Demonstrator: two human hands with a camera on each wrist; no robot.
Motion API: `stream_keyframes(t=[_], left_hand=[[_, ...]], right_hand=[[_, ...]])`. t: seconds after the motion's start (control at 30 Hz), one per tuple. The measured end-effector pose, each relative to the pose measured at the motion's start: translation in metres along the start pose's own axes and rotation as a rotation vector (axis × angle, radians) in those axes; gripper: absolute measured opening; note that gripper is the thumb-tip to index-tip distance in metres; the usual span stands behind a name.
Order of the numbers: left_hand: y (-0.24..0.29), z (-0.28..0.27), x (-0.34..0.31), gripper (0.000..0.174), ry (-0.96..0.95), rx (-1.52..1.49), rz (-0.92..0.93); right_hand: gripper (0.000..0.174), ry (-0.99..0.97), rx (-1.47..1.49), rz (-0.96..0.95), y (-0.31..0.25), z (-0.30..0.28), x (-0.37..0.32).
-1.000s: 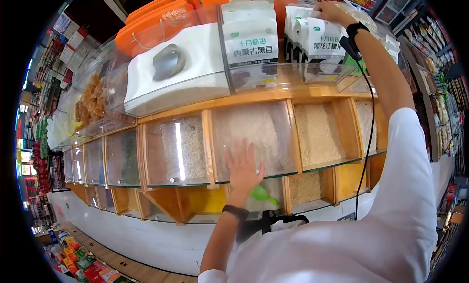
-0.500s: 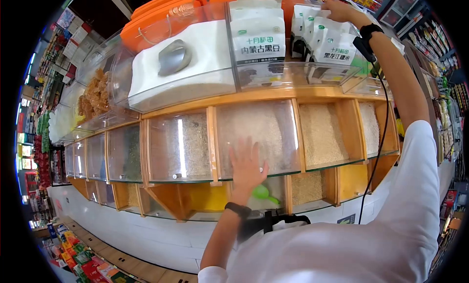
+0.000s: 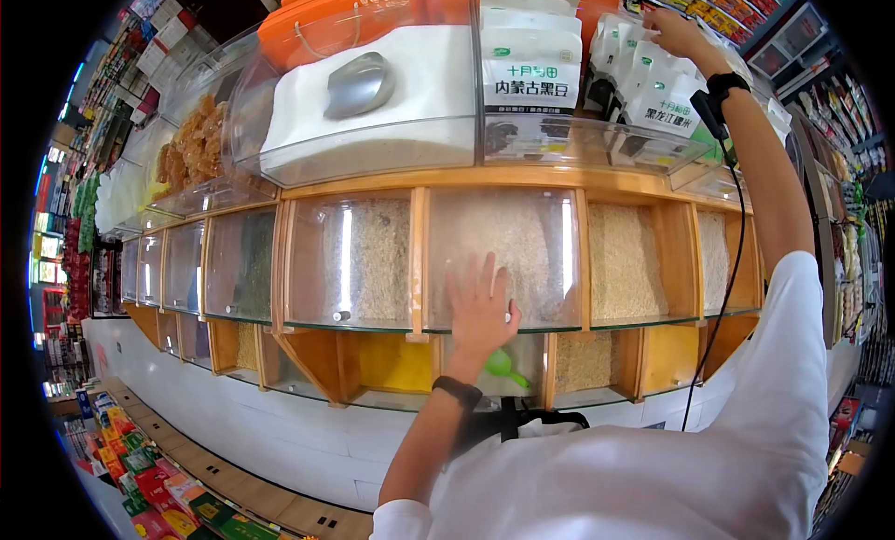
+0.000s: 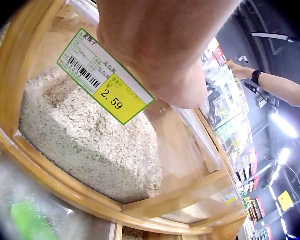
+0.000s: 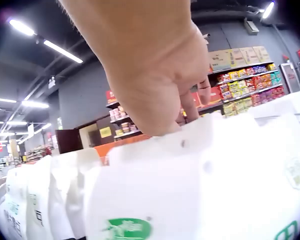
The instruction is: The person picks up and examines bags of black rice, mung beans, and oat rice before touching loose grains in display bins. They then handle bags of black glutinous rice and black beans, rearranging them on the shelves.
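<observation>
My left hand lies with fingers spread on the clear lid of a middle grain bin. Through the lid, pale flaky grain shows in the left wrist view, with a price tag reading 2.59 beside the wrist. My right hand reaches up to the tops of white printed bags standing in a clear box at the back right. In the right wrist view its fingers hang down behind a white bag, fingertips hidden. I cannot tell whether they pinch a bag.
Left of those bags stand more white bags, then a clear box of white powder with a grey scoop. Brown lumps fill a box further left. A green scoop lies in the lower bins. A black cable hangs from the right wrist.
The view has shifted, so the shelf stands further right. The front white bags by my right hand now lean more. My left hand stays spread on the same lid.
</observation>
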State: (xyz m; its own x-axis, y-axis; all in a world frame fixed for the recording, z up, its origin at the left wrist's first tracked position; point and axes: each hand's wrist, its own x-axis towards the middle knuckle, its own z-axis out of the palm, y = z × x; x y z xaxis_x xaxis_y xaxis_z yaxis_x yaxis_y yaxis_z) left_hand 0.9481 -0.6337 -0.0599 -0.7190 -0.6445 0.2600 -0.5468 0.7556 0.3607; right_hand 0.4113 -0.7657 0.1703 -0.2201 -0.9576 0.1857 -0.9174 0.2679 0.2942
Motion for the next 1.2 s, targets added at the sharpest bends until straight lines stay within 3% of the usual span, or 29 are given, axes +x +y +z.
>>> stream_keyframes(t=[0.03, 0.07, 0.13, 0.2, 0.23, 0.33, 0.47, 0.53, 0.63, 0.77, 0.83, 0.87, 0.93, 0.97, 1.03, 1.1, 1.17, 1.2], left_hand=[[-0.001, 0.0, 0.002, 0.053, 0.003, 0.007, 0.005], [-0.001, 0.0, 0.003, 0.053, 0.009, 0.007, 0.003], [0.0, -0.002, 0.002, 0.052, -0.016, 0.009, -0.001], [0.0, -0.001, 0.002, 0.053, -0.024, 0.016, -0.012], [-0.001, 0.0, 0.001, 0.053, -0.039, 0.021, -0.022], [-0.002, 0.002, 0.001, 0.053, -0.052, 0.024, -0.027], [-0.001, -0.001, 0.0, 0.051, -0.028, 0.036, -0.019], [0.0, -0.003, 0.0, 0.05, -0.025, 0.034, -0.024], [0.0, -0.004, 0.001, 0.05, -0.036, 0.029, -0.023], [0.0, -0.002, -0.001, 0.051, -0.035, 0.018, -0.025], [0.0, -0.003, -0.001, 0.051, -0.037, 0.019, -0.024], [0.0, -0.003, -0.001, 0.051, -0.04, 0.019, -0.023], [0.0, -0.002, -0.002, 0.051, -0.035, 0.029, -0.023], [0.0, -0.002, -0.002, 0.051, -0.036, 0.03, -0.025], [0.0, -0.002, -0.001, 0.052, -0.044, 0.026, -0.027], [-0.001, -0.003, -0.001, 0.052, -0.043, 0.023, -0.03], [0.0, -0.003, -0.002, 0.052, -0.046, 0.018, -0.035], [0.0, -0.002, -0.002, 0.052, -0.042, 0.031, -0.031]], right_hand=[[0.037, 0.01, -0.081, -0.001, -0.011, -0.011, 0.004], [0.045, 0.149, -0.152, -0.042, -0.02, -0.011, 0.011], [0.057, 0.25, 0.249, -0.275, -0.05, -0.031, 0.035], [0.054, 0.181, 0.514, -0.282, -0.118, -0.077, 0.017], [0.052, 0.332, 0.482, -0.417, -0.128, -0.064, 0.028], [0.081, 0.04, 0.327, -0.414, -0.142, -0.051, 0.046], [0.075, -0.098, 0.246, -0.371, -0.159, -0.059, 0.049], [0.073, -0.248, 0.427, -0.325, -0.163, -0.065, 0.049], [0.073, -0.162, 0.296, -0.32, -0.171, -0.066, 0.043], [0.073, -0.215, 0.332, -0.345, -0.173, -0.063, 0.034], [0.065, 0.034, 0.381, -0.37, -0.171, -0.049, 0.028], [0.065, 0.032, 0.382, -0.368, -0.17, -0.042, 0.025], [0.059, 0.51, 0.201, -0.598, -0.174, -0.035, 0.019], [0.059, 0.509, 0.203, -0.6, -0.175, -0.033, 0.016], [0.057, 0.181, 0.527, -0.42, -0.187, -0.041, 0.003], [0.061, 0.149, 0.514, -0.431, -0.194, -0.056, -0.004], [0.062, 0.018, 0.414, -0.308, -0.199, -0.067, -0.008], [0.06, 0.129, 0.431, -0.34, -0.199, -0.063, -0.008]])
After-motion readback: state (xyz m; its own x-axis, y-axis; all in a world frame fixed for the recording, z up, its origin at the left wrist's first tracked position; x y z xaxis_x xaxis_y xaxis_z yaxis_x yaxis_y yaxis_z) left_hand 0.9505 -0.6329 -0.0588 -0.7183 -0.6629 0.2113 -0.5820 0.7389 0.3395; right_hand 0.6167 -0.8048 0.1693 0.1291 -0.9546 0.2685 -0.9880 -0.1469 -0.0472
